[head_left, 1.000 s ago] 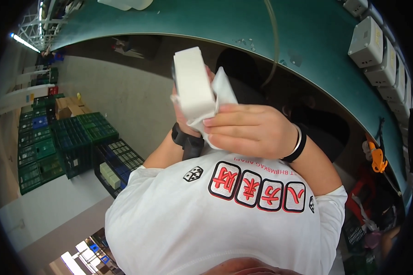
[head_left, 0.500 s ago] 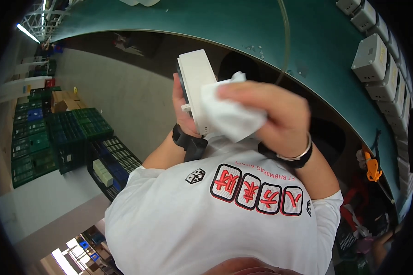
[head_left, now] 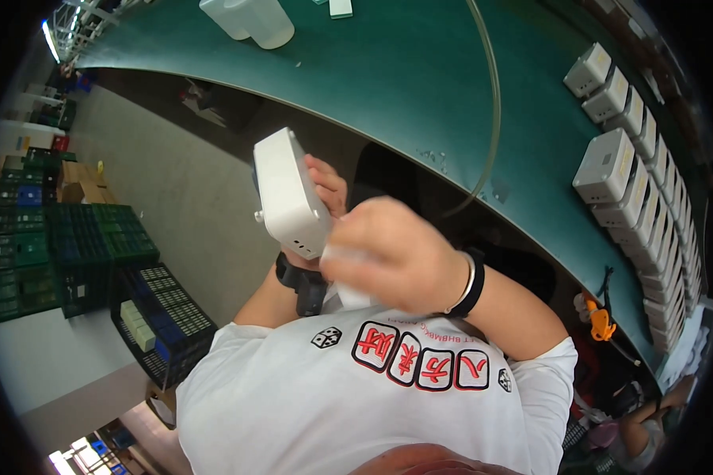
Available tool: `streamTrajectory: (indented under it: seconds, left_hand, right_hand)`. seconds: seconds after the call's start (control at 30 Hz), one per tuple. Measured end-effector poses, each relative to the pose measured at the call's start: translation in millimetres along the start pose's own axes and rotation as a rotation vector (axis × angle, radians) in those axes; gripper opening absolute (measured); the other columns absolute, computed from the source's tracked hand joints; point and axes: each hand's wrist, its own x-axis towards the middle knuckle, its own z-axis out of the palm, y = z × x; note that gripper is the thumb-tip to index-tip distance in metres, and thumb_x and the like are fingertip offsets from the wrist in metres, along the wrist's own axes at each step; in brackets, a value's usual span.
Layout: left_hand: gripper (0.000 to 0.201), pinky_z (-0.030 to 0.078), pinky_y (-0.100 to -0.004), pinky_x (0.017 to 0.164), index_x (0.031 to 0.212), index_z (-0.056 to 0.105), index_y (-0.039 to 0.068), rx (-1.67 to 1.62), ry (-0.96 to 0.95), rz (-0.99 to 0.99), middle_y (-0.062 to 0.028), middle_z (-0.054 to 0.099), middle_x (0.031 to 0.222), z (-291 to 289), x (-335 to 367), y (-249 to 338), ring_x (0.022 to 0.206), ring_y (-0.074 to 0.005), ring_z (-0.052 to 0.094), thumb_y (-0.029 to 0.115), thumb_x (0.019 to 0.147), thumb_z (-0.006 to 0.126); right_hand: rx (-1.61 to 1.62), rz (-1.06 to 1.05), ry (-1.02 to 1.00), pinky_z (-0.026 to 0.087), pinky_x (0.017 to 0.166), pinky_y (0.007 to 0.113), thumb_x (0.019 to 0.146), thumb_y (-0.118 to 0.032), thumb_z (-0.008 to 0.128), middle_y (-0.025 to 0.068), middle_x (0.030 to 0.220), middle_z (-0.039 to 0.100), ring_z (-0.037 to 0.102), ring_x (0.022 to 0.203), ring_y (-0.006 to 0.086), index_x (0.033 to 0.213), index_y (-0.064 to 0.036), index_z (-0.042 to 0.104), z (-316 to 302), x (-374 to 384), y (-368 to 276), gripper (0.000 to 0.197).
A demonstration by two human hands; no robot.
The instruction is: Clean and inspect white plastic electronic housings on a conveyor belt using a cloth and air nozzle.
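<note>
Box (head_left: 281, 186) in left hand (head_left: 325, 186): plain white, small dark holes along end. Cloth (head_left: 351, 296) at right hand (head_left: 392, 257): white. Shirt (head_left: 293, 419): white, red characters in black-edged tiles, black-and-white dice beside them. Strap (head_left: 301, 285), left wrist: black. Band (head_left: 474, 281), right wrist: black, pale bangle (head_left: 459, 294) next to it. Surface (head_left: 388, 71): deep green. Hose (head_left: 495, 95): pale yellowish. Stacked boxes (head_left: 608, 170): white. Tool (head_left: 601, 322): orange. Crates (head_left: 119, 233): dark green. Floor (head_left: 174, 158): grey.
</note>
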Motion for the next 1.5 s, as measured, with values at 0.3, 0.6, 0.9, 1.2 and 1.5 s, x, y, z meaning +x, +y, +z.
streamTrajectory:
  seconds: [0.3,0.6,0.9,1.2,1.5]
  left_hand:
    - [0.04,0.051,-0.0409,0.095,0.125,0.058,0.007,0.63,0.074,0.521,-0.0071,0.063,0.116,-4,-23,69,0.109,-0.0243,0.061,0.026,0.09,0.06]
    - [0.048,0.052,-0.0451,0.094,0.13,0.056,0.008,0.748,0.196,0.682,-0.0116,0.064,0.121,9,-37,95,0.109,-0.0282,0.062,0.039,0.093,0.058]
    - [0.054,0.05,-0.049,0.099,0.134,0.054,0.009,0.699,0.002,0.588,-0.0104,0.063,0.127,16,-20,103,0.113,-0.0298,0.062,0.04,0.091,0.065]
    - [0.056,0.051,-0.0464,0.097,0.132,0.055,0.01,0.788,0.022,0.678,-0.0085,0.064,0.125,58,-2,63,0.112,-0.0287,0.063,0.046,0.089,0.065]
    - [0.053,0.055,-0.0442,0.087,0.125,0.061,0.014,0.801,0.001,0.627,-0.0082,0.067,0.118,72,14,45,0.101,-0.0281,0.066,0.053,0.089,0.061]
  right_hand:
    - [0.083,1.239,0.141,0.049,0.073,0.038,0.084,-0.036,0.06,0.0176,0.077,0.063,0.063,0.08,0.0295,0.092,-0.0005,0.069,-28,124,194,0.037]
    - [-0.857,0.999,-0.131,0.053,0.084,0.047,0.084,-0.028,0.067,0.0215,0.1,0.069,0.067,0.096,0.0373,0.105,-0.0037,0.064,5,124,307,0.033]
    - [-0.922,1.07,-0.522,0.053,0.086,0.046,0.086,-0.018,0.057,0.0202,0.103,0.069,0.066,0.098,0.0369,0.113,-0.0055,0.06,-19,120,304,0.03]
    - [-0.352,0.66,-0.283,0.053,0.066,0.041,0.079,-0.009,0.059,0.0151,0.093,0.052,0.06,0.069,0.0334,0.14,-0.0214,0.051,-10,115,56,0.063]
    - [-0.497,0.731,-0.299,0.052,0.055,0.035,0.072,-0.01,0.069,0.0129,0.094,0.046,0.06,0.067,0.0255,0.143,-0.0256,0.049,4,61,27,0.075]
